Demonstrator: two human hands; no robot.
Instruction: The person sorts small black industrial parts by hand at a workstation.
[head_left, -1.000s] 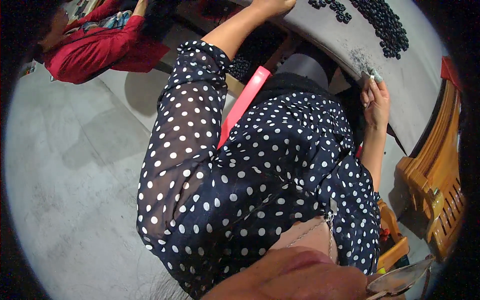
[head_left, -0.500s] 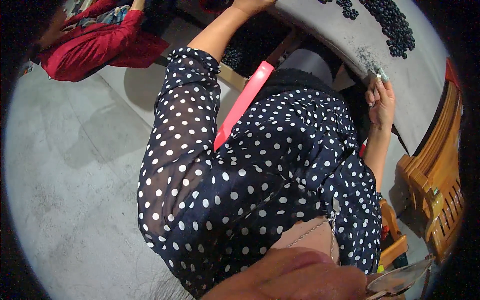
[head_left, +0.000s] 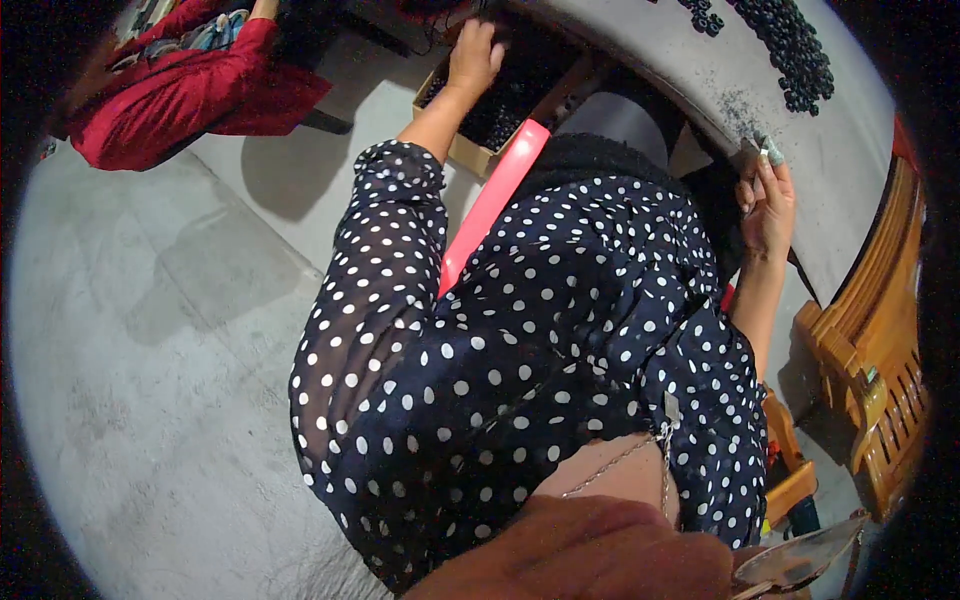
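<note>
My left hand (head_left: 476, 58) is over a cardboard box (head_left: 468, 153) on the left, its fingers apart and nothing visible in them. Small black parts (head_left: 500, 120) lie in the box. At the table's near edge, on the right, my right hand (head_left: 768, 205) has its fingers bent together. Something small, whitish and grey shows at its fingertips, too small to name. Dark crumbs (head_left: 738, 108) are scattered on the grey tabletop (head_left: 650, 45) just beyond that hand. Farther along lies a heap of small black rings (head_left: 790, 55), with a smaller group (head_left: 703, 18) to its left.
A pink bar (head_left: 495, 205) slants beside my body, near the box. At the right stands a brown slatted wooden chair (head_left: 885, 400). Another person in a red garment (head_left: 190, 95) is at the upper left. Grey floor (head_left: 170, 380) spreads along the left.
My left hand has come back from the top edge, down and to the left, over the box, uncovering more of it. My right hand has stayed nearly in place by the crumbs.
</note>
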